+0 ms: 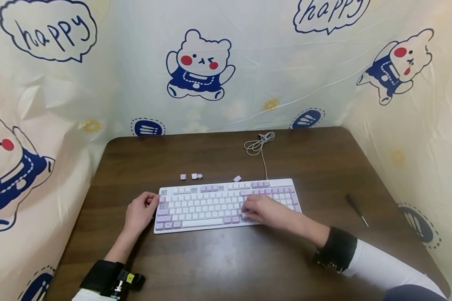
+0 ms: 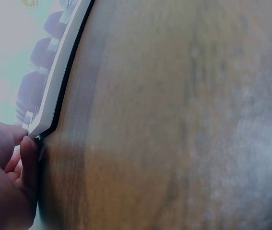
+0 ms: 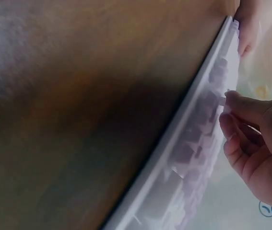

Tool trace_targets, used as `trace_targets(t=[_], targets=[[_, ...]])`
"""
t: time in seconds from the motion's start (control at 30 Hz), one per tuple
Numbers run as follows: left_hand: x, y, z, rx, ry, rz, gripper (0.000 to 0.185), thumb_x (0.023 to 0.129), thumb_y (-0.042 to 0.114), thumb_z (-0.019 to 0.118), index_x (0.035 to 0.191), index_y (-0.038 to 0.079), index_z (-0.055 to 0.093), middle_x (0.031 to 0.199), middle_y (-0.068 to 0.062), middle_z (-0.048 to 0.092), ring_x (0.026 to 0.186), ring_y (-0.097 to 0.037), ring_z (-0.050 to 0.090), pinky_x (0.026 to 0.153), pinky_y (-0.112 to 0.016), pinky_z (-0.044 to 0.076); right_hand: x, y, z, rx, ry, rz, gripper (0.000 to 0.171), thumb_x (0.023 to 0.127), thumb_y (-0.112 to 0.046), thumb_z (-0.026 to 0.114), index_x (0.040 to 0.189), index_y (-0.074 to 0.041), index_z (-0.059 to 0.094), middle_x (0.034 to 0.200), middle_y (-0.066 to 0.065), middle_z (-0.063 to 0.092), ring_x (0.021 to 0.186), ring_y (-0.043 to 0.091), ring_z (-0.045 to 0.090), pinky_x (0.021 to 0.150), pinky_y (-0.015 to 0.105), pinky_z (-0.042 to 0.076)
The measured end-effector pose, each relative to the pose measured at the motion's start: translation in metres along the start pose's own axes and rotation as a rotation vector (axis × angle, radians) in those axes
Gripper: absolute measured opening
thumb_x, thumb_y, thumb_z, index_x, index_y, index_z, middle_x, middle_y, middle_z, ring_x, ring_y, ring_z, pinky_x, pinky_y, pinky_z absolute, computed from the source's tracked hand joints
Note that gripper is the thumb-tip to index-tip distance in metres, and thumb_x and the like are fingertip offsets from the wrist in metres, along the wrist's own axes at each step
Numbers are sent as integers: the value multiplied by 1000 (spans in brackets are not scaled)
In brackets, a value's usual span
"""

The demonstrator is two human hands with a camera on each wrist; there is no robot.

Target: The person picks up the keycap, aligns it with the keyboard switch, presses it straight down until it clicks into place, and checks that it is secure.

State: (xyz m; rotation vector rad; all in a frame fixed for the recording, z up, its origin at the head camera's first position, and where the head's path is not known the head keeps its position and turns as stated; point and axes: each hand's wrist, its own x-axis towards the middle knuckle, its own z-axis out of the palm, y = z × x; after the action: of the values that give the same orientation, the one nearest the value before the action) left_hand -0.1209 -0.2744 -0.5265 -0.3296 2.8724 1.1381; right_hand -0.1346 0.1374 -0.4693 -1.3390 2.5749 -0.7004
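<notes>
A white and lilac keyboard (image 1: 203, 223) lies on the brown table. At its left end my left hand (image 1: 139, 212) pinches the edge between thumb and fingers; the left wrist view shows these fingers at the keyboard's corner (image 2: 42, 120). My right hand (image 1: 267, 211) is over the right part of the keys. In the right wrist view its thumb and fingertips pinch a small pale keycap (image 3: 223, 101) at the key rows, mostly hidden by the fingers. Behind the keyboard lie several loose keycaps, among them a lilac one (image 1: 183, 177) and a tilted one (image 1: 237, 179).
A bundled pale cable (image 1: 259, 144) lies behind the keyboard and runs down to its back edge. On the right side of the table (image 1: 218, 259) rests a dark-handled screwdriver (image 1: 355, 208). A printed curtain (image 1: 256, 83) surrounds the table's back and sides.
</notes>
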Motion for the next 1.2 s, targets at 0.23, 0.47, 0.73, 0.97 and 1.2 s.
trace_targets(t=[0.23,0.47,0.73,0.97,1.2], targets=[[1,1,0,0,-5,-12,31,106,28,58,117,1,67,92,-12,62,79,-26,54,69,-34,43,-5,-3,11,-66,10,55,13,95,-14,77,107,-11,73,99,0,64,87,14,62,81,30,55],[1,2,0,-5,-9,-23,32,107,29,58,118,0,67,93,-12,61,81,-26,54,70,-35,42,-5,-8,18,-126,52,69,12,95,-16,78,102,-11,70,94,0,63,80,15,61,76,31,55],[2,2,0,-5,-11,-34,33,107,30,58,119,1,67,94,-12,61,80,-26,54,68,-33,43,-7,-9,23,-144,79,78,12,95,-16,77,101,-11,68,94,0,64,82,15,61,79,31,55],[3,2,-1,-7,-28,-42,35,107,32,57,121,1,66,96,-13,61,82,-26,55,68,-33,44,-7,-10,26,-156,77,93,12,95,-16,77,99,-12,66,92,-2,63,81,14,60,77,31,55],[2,2,-1,-9,-20,-24,34,107,32,58,119,1,67,94,-12,62,78,-24,56,65,-31,46,3,-23,21,-145,9,177,13,96,-8,73,91,-8,61,81,1,58,71,17,54,67,32,51]])
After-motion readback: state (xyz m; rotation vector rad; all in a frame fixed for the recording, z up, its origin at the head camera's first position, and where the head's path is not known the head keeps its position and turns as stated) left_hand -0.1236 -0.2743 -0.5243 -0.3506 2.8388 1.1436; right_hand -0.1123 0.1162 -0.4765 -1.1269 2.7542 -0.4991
